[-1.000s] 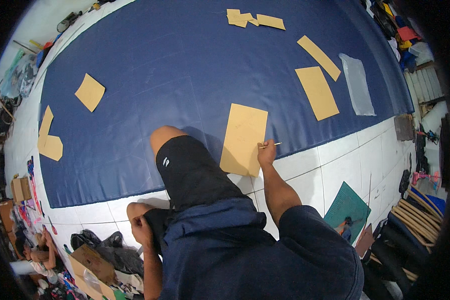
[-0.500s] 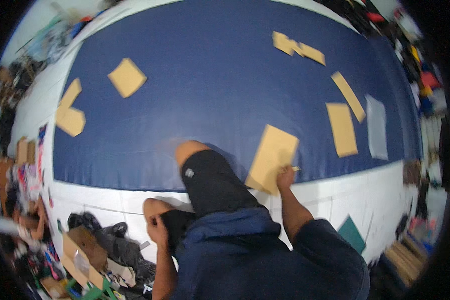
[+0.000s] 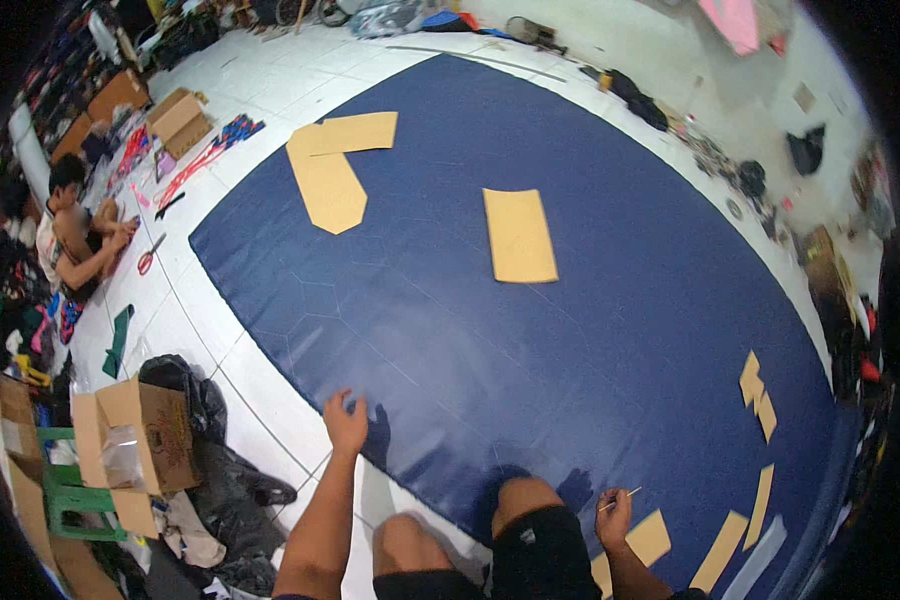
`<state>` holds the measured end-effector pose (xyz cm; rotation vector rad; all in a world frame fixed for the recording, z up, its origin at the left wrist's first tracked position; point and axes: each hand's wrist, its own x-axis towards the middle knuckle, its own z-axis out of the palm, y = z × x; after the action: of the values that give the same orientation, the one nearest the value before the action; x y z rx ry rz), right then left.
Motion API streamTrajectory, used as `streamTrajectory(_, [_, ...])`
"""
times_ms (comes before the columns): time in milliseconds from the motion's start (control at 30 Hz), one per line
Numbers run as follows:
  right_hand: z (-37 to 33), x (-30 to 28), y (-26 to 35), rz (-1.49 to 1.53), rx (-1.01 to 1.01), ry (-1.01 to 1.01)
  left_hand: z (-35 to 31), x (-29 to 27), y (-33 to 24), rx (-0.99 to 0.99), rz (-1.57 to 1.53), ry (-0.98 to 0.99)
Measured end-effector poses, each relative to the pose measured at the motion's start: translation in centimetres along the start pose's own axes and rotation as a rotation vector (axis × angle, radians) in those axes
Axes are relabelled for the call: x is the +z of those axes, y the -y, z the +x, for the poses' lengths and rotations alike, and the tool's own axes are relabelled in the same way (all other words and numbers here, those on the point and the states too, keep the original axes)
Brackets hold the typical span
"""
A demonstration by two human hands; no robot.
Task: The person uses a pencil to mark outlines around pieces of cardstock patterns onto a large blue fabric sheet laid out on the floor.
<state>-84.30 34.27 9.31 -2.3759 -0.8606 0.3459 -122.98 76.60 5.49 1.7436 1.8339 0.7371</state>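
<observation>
A large dark blue sheet (image 3: 450,330) is spread on the floor, with faint pale outlines drawn on it. My left hand (image 3: 345,422) reaches over its near left edge, fingers apart and holding nothing; whether it touches the sheet I cannot tell. Between the fingers of my right hand (image 3: 613,515) is a thin pale stick (image 3: 634,491), shaped like a pen. Beside that hand lies a tan card template (image 3: 650,538), partly hidden by my forearm. Farther off are a rectangular template (image 3: 521,236) and a pointed one (image 3: 332,197), overlapped by a strip template (image 3: 355,133).
More tan pieces (image 3: 720,550) and a translucent strip (image 3: 757,560) lie at the right. Left of the sheet are an open cardboard box (image 3: 160,435), black plastic bags (image 3: 235,490) and red-handled scissors (image 3: 147,262) on white tiles. Another person (image 3: 75,235) sits at the far left.
My view has swung toward the left. My left hand has gone from beside my knee out over the sheet's edge. My right hand, still gripping the stick, has come off the template's face.
</observation>
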Motion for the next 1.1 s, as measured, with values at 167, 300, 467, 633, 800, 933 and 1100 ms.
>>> streamTrajectory(167, [16.5, 8.0, 15.3, -0.052, -0.305, 0.142, 18.0, 7.3, -3.8, 0.093, 0.368, -0.184])
streamTrajectory(300, [27.3, 15.5, 24.1, -0.059, -0.399, 0.382, 24.3, 11.9, -1.8, -0.020, 0.453, -0.162])
streamTrajectory(467, [38.9, 26.5, 35.3, -0.053, -0.595, 0.426, 25.1, 12.0, -2.9, -0.049, 0.473, -0.132])
streamTrajectory(633, [50.8, 39.2, 47.5, -0.076, -0.794, 0.262, 25.6, 11.3, -3.1, -0.110, 0.483, -0.047])
streamTrajectory(800, [62.6, 49.2, 57.5, -0.239, -0.977, 0.107, 25.7, 11.7, -2.8, -0.105, 0.463, -0.001])
streamTrajectory(933, [69.6, 54.7, 63.5, -0.433, -1.075, -0.003, 25.8, 11.8, -2.7, -0.093, 0.462, 0.003])
streamTrajectory(1100, [72.8, 59.2, 67.0, -0.557, -1.122, -0.118, 25.7, 11.9, -2.1, -0.060, 0.470, -0.023])
